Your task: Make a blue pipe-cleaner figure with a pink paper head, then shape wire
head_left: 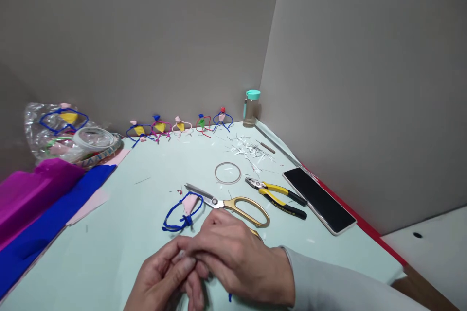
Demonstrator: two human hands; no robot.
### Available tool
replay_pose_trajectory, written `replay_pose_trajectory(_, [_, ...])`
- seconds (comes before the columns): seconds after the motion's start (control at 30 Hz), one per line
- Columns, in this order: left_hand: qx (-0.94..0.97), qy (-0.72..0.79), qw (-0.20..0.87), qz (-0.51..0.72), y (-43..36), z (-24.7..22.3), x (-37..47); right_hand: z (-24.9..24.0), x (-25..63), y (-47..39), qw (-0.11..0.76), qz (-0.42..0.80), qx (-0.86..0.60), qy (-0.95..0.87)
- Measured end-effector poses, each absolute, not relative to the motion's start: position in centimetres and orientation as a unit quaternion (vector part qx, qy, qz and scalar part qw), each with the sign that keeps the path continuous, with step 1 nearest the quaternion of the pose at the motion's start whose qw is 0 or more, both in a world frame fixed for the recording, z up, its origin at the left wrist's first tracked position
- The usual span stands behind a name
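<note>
Head view: five small coloured paper-and-wire figures line base of grey wall, left of centre, looking finished. Blue twisted loop with pink paper lies on pale counter, lower centre, beside gold-handled metal scissors, seemingly incomplete. Your left hand, bottom centre, thumb uppermost, meets your right hand, knuckles up, from lower right. Fingertips bunched together; whether clamped on anything, cannot tell.

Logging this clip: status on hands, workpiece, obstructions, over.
Left hand and right hand meet at the fingers, anything held hidden. Blue tip shows beneath right hand. Blue loop with pink piece lies ahead. Gold-handled scissors close by.
</note>
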State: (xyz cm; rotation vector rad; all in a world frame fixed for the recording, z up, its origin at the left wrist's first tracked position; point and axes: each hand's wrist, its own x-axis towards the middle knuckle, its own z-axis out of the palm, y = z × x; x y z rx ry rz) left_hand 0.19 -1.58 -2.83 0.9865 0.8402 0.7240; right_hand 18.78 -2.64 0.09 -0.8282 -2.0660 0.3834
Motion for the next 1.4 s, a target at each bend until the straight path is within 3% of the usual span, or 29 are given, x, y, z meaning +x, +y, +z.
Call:
replay_pose_trajectory(0.13, [0.426, 0.366, 0.759, 0.330, -1.5, -2.5, 0.4, 0.1, 18.6, -3.1, 0.387, 0.106, -0.326, -0.856])
replay_pose_trajectory(0.23, [0.418, 0.355, 0.775, 0.314, -1.6, -2.5, 0.5, 0.2, 18.6, -3.3, 0.424, 0.146, -0.314, -0.837])
replay_pose_trajectory(0.37, [0.421, 0.360, 0.779, 0.294, -1.9, -2.4, 0.4, 0.6, 18.9, -3.0, 0.448, 0.335, -0.378, -0.738])
replay_pose_trajectory(0.53, [0.425, 0.352, 0.791, 0.264, -2.3, -2.5, 0.4, 0.4, 19.5, -1.9, 0.373, 0.671, -0.339, -0.543])
replay_pose_trajectory(0.7, [0.430, 0.331, 0.814, 0.206, -2.2, -2.3, 0.5, -0.1, 19.8, -1.7, 0.316, 0.732, -0.326, -0.508])
replay_pose_trajectory(0.97, [0.448, 0.332, 0.809, 0.184, -1.9, -1.2, 0.4, 1.1, 19.1, -3.7, 0.290, 0.509, -0.467, -0.662])
replay_pose_trajectory(1.13, [0.472, 0.346, 0.795, 0.162, -1.8, -2.3, 0.7, 1.5, 20.8, -2.5, 0.423, 0.408, -0.478, -0.653])
replay_pose_trajectory(1.23, [0.472, 0.347, 0.792, 0.173, -1.7, -2.9, 0.9, 1.7, 24.2, -0.3, 0.449, 0.196, -0.584, -0.648])
replay_pose_trajectory(1.3, [0.467, 0.346, 0.792, 0.186, -1.6, -3.0, 1.0, 1.5, 27.1, 1.3, 0.418, 0.033, -0.644, -0.640])
replay_pose_trajectory(1.4, [0.454, 0.351, 0.790, 0.215, -1.5, -3.0, 0.9, 0.6, 30.7, 3.1, 0.387, -0.022, -0.662, -0.642])
